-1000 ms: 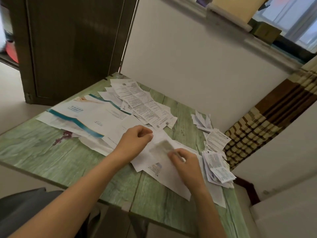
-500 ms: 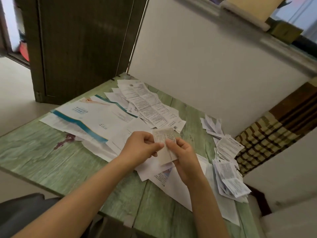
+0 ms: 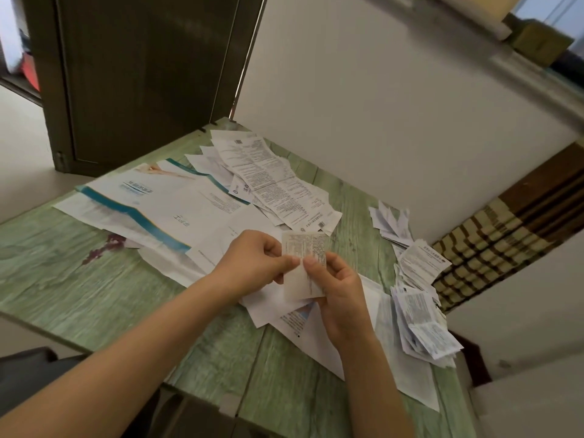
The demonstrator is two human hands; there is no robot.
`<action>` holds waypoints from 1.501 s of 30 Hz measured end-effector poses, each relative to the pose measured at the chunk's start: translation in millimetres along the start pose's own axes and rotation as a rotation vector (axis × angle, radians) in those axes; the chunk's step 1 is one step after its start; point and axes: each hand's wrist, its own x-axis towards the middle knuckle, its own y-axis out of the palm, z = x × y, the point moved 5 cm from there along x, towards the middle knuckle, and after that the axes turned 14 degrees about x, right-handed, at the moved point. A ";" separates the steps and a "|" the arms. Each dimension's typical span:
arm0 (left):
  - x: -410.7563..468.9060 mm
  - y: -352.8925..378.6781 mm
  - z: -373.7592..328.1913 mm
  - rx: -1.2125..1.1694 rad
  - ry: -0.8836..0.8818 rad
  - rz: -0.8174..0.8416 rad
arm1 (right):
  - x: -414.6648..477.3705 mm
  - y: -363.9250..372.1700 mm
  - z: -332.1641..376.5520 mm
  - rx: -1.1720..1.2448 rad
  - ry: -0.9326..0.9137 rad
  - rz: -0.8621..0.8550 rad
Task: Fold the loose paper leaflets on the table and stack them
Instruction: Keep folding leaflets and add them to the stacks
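Note:
A small printed leaflet (image 3: 304, 251) is lifted just above the green table (image 3: 79, 279), near its middle. My left hand (image 3: 252, 263) pinches its left edge. On its right side my right hand (image 3: 339, 292) pinches it with thumb and fingers. Loose unfolded leaflets (image 3: 271, 181) lie spread across the far side, with a large white and teal sheet (image 3: 151, 200) to their left. White sheets (image 3: 316, 336) lie under my hands. Along the right edge sits a pile of folded leaflets (image 3: 420, 324), with a few more folded leaflets (image 3: 392, 222) behind it.
A white wall (image 3: 379, 105) stands right behind the table. A dark wooden door (image 3: 142, 67) is at the back left. A striped brown and cream fabric (image 3: 493, 235) hangs off the right side. A dark red stain (image 3: 104, 248) marks the tabletop at left.
Both hands have lifted the small leaflet from the sheets on the table and now hold it up between them. The camera view has shifted slightly.

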 end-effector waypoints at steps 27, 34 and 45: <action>-11.3 -4.3 -5.4 0.028 0.037 0.071 | -1.6 -2.7 -1.9 -0.124 -0.093 -0.055; -13.2 -9.2 -10.6 0.084 0.086 0.007 | -3.6 4.4 -3.5 -0.233 -0.104 0.001; -13.2 -5.7 -9.5 0.142 0.099 0.017 | -4.0 7.8 -3.8 -0.409 -0.178 0.047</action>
